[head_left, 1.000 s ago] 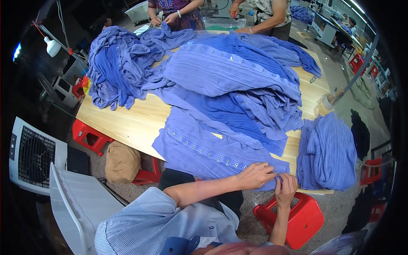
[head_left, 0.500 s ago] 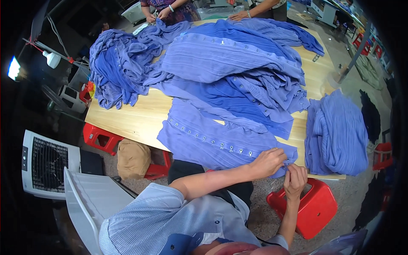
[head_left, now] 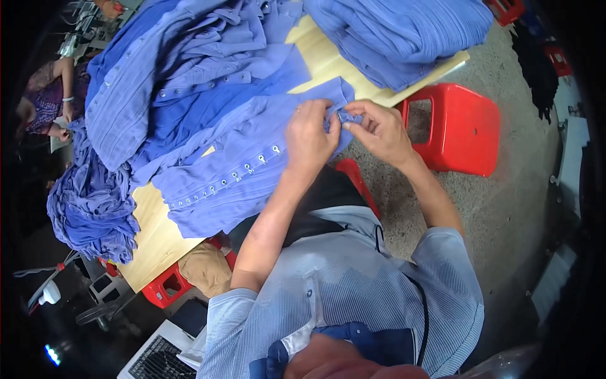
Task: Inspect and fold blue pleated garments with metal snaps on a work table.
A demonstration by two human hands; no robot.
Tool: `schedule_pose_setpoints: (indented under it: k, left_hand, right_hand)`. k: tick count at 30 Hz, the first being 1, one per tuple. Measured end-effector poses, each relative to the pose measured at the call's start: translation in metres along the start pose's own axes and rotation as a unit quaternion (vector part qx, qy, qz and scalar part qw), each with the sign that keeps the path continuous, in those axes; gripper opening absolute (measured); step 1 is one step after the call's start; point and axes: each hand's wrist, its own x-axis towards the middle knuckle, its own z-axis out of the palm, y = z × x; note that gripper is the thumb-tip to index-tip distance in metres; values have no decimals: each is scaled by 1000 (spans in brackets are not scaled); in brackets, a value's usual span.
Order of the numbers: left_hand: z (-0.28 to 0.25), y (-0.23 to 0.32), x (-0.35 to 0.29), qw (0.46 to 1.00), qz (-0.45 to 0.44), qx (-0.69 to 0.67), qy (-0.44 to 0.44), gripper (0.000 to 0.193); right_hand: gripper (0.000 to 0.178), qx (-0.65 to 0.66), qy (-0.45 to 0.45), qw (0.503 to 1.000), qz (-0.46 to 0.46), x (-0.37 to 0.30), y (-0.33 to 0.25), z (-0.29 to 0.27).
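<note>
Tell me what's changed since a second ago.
The view swung round: the near edge of the pale wooden table now climbs rightward. The bare right hand, earlier lower in view, is now level with the bare left hand. Both stay at the same end of the lavender-blue ribbed garment. The folded lavender-blue cloth stack and red plastic stool seemingly stayed put.

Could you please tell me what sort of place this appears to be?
Probably a garment workshop: a blue garment with a row of shiny fastenings, a heap of similar clothes and a folded blue stack share one wooden table.
</note>
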Motion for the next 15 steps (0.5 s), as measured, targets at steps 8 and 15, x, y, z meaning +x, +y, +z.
schedule_pose_setpoints:
  k: [8, 15]
  left_hand:
    - [9, 0, -15, 997, 16, 74, 16, 15]
    - [2, 1, -18, 996, 28, 80, 19, 14]
  right_hand:
    - [20, -270, 28, 932, -242, -4, 5, 5]
    - [19, -308, 14, 896, -321, 15, -12, -2]
